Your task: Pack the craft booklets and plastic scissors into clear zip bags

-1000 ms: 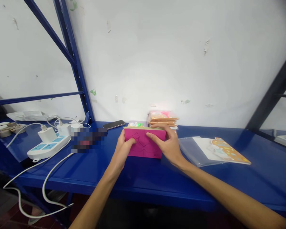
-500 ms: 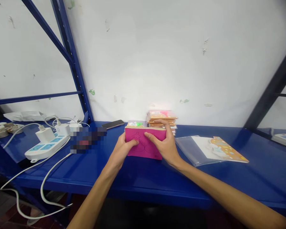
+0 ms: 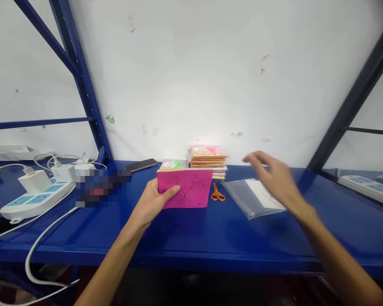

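Observation:
My left hand (image 3: pixel 150 202) grips the left edge of a pink card (image 3: pixel 191 189), with the thumb lying across its face. The card stands tilted on the blue shelf and carries two eggplant outlines. My right hand (image 3: pixel 271 174) is off the card, blurred and raised over a transparent plastic sleeve (image 3: pixel 252 197), its fingers apart and holding nothing. Orange-handled scissors (image 3: pixel 217 192) lie just right of the card, in front of a stack of flat packets (image 3: pixel 207 157).
The blue metal shelf (image 3: pixel 242 238) runs across the view, against a white wall. A smartphone (image 3: pixel 141 165) lies behind the card. On the left sit a white power strip (image 3: pixel 35 199) with a charger and cables, plus a pixelated patch. Blue uprights stand on both sides.
My right hand has let go of the card and moved up and right. The scissors now show, and the orange printed sheet no longer shows. The view has turned slightly right.

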The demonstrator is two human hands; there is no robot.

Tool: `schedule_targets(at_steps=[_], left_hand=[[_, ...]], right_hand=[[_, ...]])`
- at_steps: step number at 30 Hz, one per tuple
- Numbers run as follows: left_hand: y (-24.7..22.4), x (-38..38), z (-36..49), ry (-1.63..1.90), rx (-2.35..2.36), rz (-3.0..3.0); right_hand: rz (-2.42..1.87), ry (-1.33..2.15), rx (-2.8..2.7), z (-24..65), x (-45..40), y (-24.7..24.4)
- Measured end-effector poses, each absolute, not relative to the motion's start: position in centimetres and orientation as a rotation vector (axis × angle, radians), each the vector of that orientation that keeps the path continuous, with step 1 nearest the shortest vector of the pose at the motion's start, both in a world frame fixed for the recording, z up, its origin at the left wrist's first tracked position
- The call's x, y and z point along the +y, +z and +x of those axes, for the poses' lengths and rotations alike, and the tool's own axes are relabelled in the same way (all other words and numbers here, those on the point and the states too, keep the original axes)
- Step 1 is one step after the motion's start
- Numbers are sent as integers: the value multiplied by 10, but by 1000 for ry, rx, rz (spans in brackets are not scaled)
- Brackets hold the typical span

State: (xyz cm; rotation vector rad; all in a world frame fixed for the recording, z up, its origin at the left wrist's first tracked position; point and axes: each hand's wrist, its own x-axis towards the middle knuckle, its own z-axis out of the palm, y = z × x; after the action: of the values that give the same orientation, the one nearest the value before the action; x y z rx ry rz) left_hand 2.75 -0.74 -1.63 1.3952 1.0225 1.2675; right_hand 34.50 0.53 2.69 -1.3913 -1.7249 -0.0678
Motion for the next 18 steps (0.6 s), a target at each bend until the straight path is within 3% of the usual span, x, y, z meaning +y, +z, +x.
schedule_targets(at_steps=[2,6,11,18], left_hand=[[-16,-7,28,1276,1033,1384],[-15,-7,28,1267,1052,1375],[-13,-8,27,1255,1066,1369],[-15,-8,27,1265,1041,1381]], right_hand=[[-1801,-177,-1643,401,4,23],[-2294,120,-1507,495,4,-16],[-1985,557,-1713,529,-14,-62],[-1872,-29,-1570,480,-37,-35]])
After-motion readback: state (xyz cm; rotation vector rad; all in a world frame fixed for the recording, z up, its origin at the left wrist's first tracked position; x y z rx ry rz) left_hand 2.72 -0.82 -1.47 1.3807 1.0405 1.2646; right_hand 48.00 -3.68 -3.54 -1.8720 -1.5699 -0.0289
